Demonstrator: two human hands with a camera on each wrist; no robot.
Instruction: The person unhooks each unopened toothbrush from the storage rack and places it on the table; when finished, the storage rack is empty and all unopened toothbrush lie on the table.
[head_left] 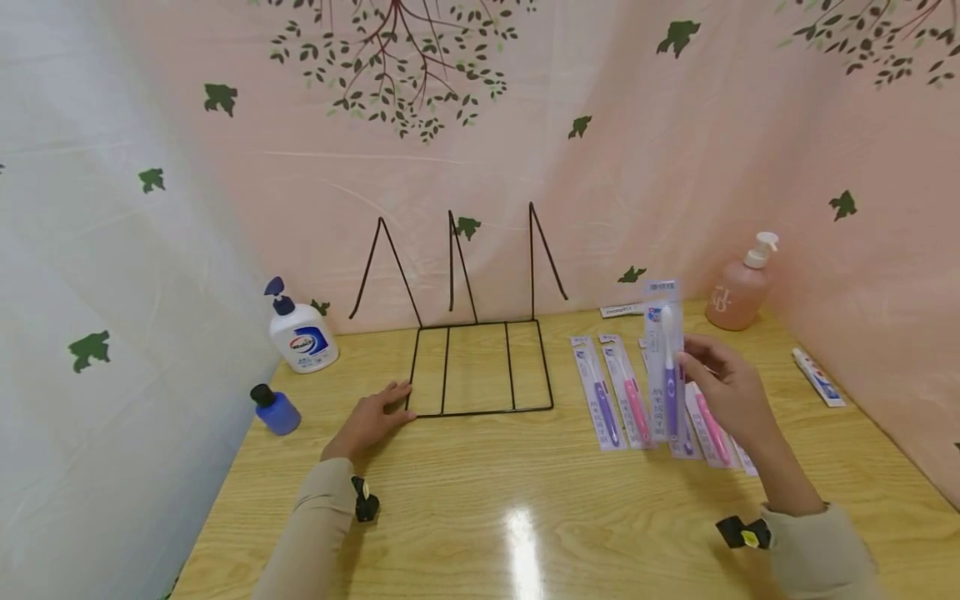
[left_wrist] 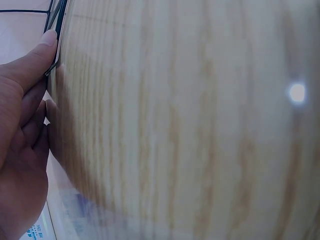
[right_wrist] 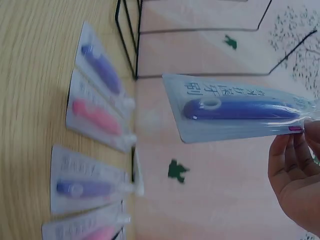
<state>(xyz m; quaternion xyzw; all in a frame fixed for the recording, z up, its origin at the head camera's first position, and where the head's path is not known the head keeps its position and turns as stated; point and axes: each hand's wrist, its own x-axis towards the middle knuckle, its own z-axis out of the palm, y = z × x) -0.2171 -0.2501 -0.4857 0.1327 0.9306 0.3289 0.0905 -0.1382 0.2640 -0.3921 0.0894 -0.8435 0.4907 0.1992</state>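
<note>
your right hand (head_left: 731, 392) pinches a purple toothbrush pack (head_left: 665, 367) upright above the row of packs (head_left: 626, 392) lying flat on the table (head_left: 480, 517). your left hand (head_left: 371, 421) rests with fingers straight and together against the near left corner of the wire rack (head_left: 480, 367), whose slots hold nothing.
</note>
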